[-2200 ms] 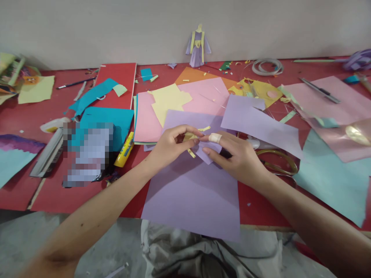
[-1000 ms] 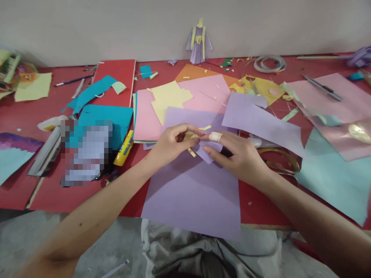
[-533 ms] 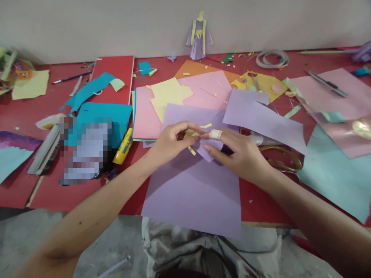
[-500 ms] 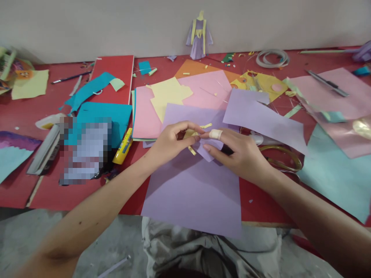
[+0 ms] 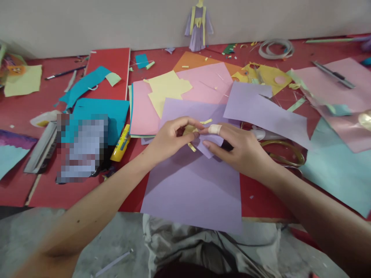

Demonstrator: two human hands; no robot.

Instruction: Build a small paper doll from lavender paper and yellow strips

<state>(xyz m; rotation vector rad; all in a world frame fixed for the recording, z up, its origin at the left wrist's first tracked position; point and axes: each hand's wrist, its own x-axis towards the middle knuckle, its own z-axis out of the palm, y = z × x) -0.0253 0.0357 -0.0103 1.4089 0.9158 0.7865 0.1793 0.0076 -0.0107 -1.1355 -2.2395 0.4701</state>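
The left hand [image 5: 171,139], fingers curled and thumb nearly meeting forefinger, pinches what seems to be a small yellow paper piece with narrow strips [image 5: 191,131], while the right hand [image 5: 240,148], half closed with a bandage [image 5: 215,129] on its forefinger, has hold of a small purple paper piece [image 5: 209,146] joined or pressed against it. Both pieces are above the large purple sheet [image 5: 194,189], between a yellow glue stick [image 5: 121,143] and scissors [image 5: 285,151], with a purple-and-yellow paper figure [image 5: 198,29] upright against the wall [image 5: 87,27].
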